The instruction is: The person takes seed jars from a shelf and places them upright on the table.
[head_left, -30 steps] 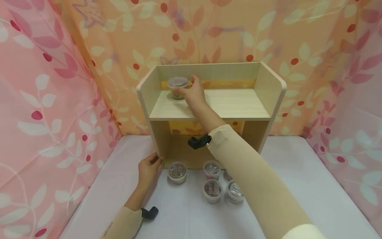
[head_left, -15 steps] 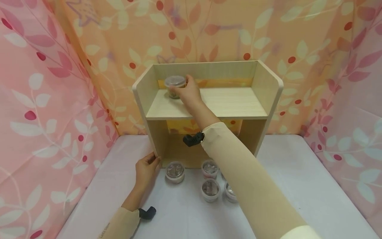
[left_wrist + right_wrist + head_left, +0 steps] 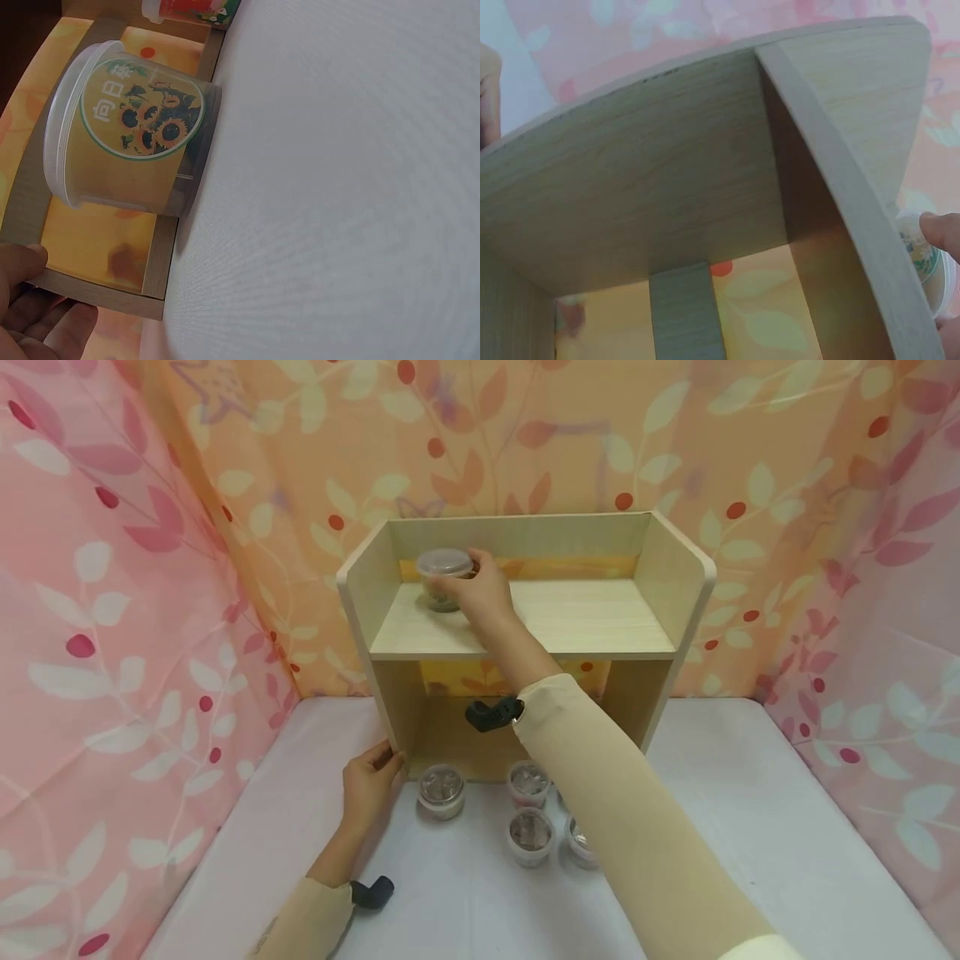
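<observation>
At the left end of the upper shelf, my right hand (image 3: 480, 597) grips a clear lidded plastic tub (image 3: 444, 562) between thumb and fingers. The right wrist view shows that tub (image 3: 919, 251) partly hidden by the shelf board, with the thumb (image 3: 945, 229) against its side. Low on the left, my left hand (image 3: 367, 785) pinches the front edge of the small wooden shelf unit's side panel (image 3: 390, 718). Right of this hand, a tub (image 3: 441, 793) stands on the table; its label (image 3: 146, 112) bears sunflowers and Chinese characters.
Several more lidded tubs, among them a front one (image 3: 530, 837) and a back one (image 3: 528, 783), stand before the shelf unit, some partly behind my right sleeve (image 3: 630, 810). White cloth covers the table (image 3: 480, 910). Flowered curtains (image 3: 525, 435) enclose the back and sides.
The head view has shifted slightly. Both hands keep their hold, and the tub in my right hand stays at the left end of the upper shelf.
</observation>
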Demonstrator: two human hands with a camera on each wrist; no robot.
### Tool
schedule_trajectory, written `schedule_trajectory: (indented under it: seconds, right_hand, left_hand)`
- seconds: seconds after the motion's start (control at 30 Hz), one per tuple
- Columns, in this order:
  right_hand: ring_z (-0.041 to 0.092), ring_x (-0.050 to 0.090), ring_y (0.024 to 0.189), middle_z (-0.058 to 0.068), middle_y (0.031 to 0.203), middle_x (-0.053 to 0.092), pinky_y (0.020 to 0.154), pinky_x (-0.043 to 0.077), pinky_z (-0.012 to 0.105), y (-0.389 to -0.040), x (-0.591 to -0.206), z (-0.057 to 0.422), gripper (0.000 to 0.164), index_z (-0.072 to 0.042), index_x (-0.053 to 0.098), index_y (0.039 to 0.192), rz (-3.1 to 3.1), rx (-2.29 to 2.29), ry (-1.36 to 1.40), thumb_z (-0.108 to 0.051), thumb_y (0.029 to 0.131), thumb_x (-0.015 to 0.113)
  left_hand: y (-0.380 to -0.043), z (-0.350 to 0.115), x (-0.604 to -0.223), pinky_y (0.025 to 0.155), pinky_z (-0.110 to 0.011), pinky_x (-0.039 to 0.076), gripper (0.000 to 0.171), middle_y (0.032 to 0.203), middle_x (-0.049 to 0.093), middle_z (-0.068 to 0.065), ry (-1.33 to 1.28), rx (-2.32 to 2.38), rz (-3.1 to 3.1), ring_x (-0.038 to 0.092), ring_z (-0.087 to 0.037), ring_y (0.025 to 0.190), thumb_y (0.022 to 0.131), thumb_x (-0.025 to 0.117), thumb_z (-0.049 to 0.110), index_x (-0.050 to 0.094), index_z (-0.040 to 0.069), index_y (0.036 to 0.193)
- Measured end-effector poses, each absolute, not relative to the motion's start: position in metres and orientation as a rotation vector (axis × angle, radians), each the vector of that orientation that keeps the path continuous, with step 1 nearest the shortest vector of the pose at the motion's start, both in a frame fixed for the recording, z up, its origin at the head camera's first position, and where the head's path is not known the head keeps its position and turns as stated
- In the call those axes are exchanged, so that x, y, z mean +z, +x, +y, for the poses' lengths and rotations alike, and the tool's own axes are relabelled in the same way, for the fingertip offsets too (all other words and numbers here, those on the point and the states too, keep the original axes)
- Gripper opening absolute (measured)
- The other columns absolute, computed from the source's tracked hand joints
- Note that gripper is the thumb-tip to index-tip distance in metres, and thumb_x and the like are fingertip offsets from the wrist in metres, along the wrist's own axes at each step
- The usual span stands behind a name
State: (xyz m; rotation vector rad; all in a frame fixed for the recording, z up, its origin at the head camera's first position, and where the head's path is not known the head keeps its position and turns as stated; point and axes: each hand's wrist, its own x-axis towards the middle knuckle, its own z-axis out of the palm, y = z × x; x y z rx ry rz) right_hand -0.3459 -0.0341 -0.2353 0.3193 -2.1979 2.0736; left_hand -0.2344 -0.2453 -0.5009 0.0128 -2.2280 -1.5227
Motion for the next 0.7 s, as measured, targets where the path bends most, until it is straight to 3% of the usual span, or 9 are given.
schedule_trajectory:
  seconds: [0.23, 0.4, 0.7]
  right_hand:
    - [0.017, 0.053, 0.131, 0.005, 0.145, 0.053, 0.108, 0.047, 0.025, -0.340, -0.234, -0.026, 0.083, -0.009, 0.040, 0.154, -2.045, 2.208, 0.345, -0.023, 0.086, 0.086]
    - [0.018, 0.055, 0.124, 0.006, 0.136, 0.057, 0.103, 0.050, 0.026, -0.329, -0.237, -0.017, 0.072, -0.006, 0.047, 0.149, -1.937, 2.246, 0.501, -0.021, 0.088, 0.083]
    - [0.021, 0.057, 0.124, 0.007, 0.136, 0.057, 0.104, 0.052, 0.032, -0.262, -0.241, -0.004, 0.075, -0.006, 0.041, 0.153, -1.874, 2.236, 0.724, -0.019, 0.091, 0.080]
  left_hand:
    - [-0.237, -0.242, -0.502, 0.077, -0.011, 0.056, 0.029, 0.113, 0.076, -0.015, 0.020, -1.524, -2.231, 0.074, -0.025, 0.101, 0.093, 0.075, 0.010, 0.074, 0.000, 0.120]
    - [-0.239, -0.235, -0.504, 0.076, -0.012, 0.056, 0.028, 0.112, 0.076, -0.017, -0.001, -1.531, -2.214, 0.074, -0.027, 0.101, 0.093, 0.076, 0.011, 0.075, 0.000, 0.119]
    - [-0.237, -0.238, -0.505, 0.078, -0.012, 0.057, 0.030, 0.113, 0.076, -0.014, 0.018, -1.545, -2.246, 0.074, -0.024, 0.102, 0.092, 0.077, 0.011, 0.074, 0.001, 0.121]
